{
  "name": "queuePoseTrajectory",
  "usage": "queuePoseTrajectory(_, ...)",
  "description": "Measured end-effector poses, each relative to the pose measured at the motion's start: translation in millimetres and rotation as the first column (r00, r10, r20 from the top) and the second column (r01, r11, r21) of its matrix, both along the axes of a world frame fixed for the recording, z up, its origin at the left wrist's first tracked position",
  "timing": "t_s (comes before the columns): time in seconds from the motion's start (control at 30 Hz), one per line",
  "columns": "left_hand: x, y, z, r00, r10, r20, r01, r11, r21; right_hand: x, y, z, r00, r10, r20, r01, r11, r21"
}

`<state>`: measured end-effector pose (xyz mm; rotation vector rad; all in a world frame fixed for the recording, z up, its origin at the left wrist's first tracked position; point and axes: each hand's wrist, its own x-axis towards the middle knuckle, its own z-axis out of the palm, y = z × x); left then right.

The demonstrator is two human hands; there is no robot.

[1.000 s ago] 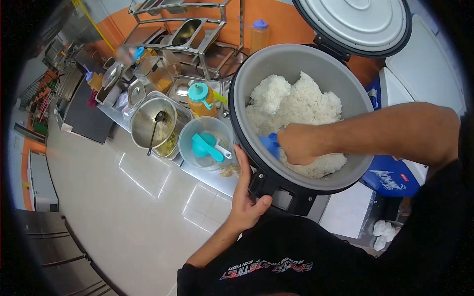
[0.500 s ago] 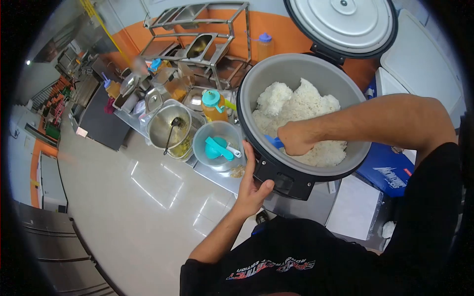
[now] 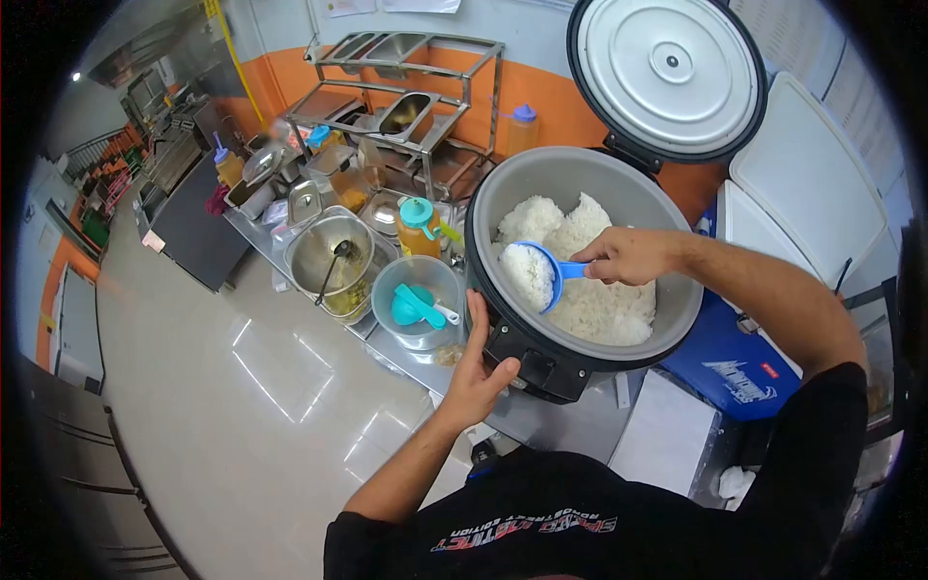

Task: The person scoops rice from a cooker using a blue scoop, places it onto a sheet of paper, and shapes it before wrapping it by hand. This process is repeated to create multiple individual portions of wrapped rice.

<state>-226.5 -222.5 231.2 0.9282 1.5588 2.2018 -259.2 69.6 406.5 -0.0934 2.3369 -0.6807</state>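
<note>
A large rice cooker (image 3: 677, 324) stands with its silver lid (image 3: 672, 82) raised and white rice (image 3: 604, 314) inside. My right hand (image 3: 628, 256) is closed on the handle of a blue scoop (image 3: 557, 278), which is heaped with rice and held over the left part of the pot. My left hand (image 3: 474, 372) rests with fingers spread against the cooker's outer front left side, holding nothing. Just left of the cooker is a clear tub (image 3: 391, 290) with a teal scoop (image 3: 416, 307) in it.
A metal bowl (image 3: 302, 253) with a black ladle, an orange bottle with teal lid (image 3: 419, 232) and a metal rack (image 3: 435, 135) stand left of the cooker. A blue cooler (image 3: 735, 372) is at the right. White paper (image 3: 667, 430) lies in front of the cooker.
My right hand has risen out of the rice, lifting the blue scoop, now full of rice. My left hand stays at the cooker's side. The camera view has shifted slightly.
</note>
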Motion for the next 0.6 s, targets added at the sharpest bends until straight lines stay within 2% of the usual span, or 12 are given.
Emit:
queuePoseTrajectory(0.03, 0, 0, 0, 1.0, 0.0, 0.008, 0.0, 1.0, -0.004, 1, 3, 1, 0.995, -0.093, 0.042, 0.096, 0.993, -0.072)
queuePoseTrajectory(0.17, 1, 1, -2, 1.0, -0.008, 0.023, 0.007, 1.0, 0.018, 2, 17, 0, 0.982, -0.163, 0.094, 0.179, 0.962, -0.205)
queuePoseTrajectory(0.23, -1, 1, -4, 1.0, -0.009, 0.015, 0.009, 1.0, -0.001, 0, 12, -1, 0.996, -0.083, -0.033, 0.08, 0.994, -0.074)
queuePoseTrajectory(0.3, 0, 0, -4, 1.0, -0.013, 0.011, 0.013, 1.0, -0.029, -2, 0, -8, 0.998, -0.067, -0.001, 0.067, 0.997, -0.04)
queuePoseTrajectory(0.37, 0, 1, -3, 0.999, -0.029, 0.032, 0.028, 0.999, 0.023, -9, -10, -30, 0.998, -0.053, 0.027, 0.054, 0.998, -0.013)
queuePoseTrajectory(0.43, -1, 1, -1, 0.999, -0.034, 0.028, 0.033, 0.999, 0.002, -20, -25, -58, 0.968, 0.182, -0.176, -0.16, 0.978, 0.131)
queuePoseTrajectory(0.47, -1, -1, 0, 0.999, -0.039, 0.027, 0.04, 0.999, -0.017, -23, -35, -64, 0.968, 0.178, -0.177, -0.159, 0.98, 0.119)
queuePoseTrajectory(0.53, 0, -2, 0, 0.999, -0.048, 0.022, 0.048, 0.999, -0.023, -30, -68, -56, 0.967, 0.255, -0.005, -0.235, 0.899, 0.368)
queuePoseTrajectory(0.57, -1, -2, 0, 0.998, -0.055, 0.017, 0.055, 0.998, -0.017, -41, -78, -53, 0.967, 0.254, -0.01, -0.233, 0.902, 0.364)
queuePoseTrajectory(0.6, -2, -2, -4, 0.999, -0.041, -0.013, 0.04, 0.998, -0.054, -53, -84, -57, 0.952, 0.291, 0.099, -0.307, 0.876, 0.373)
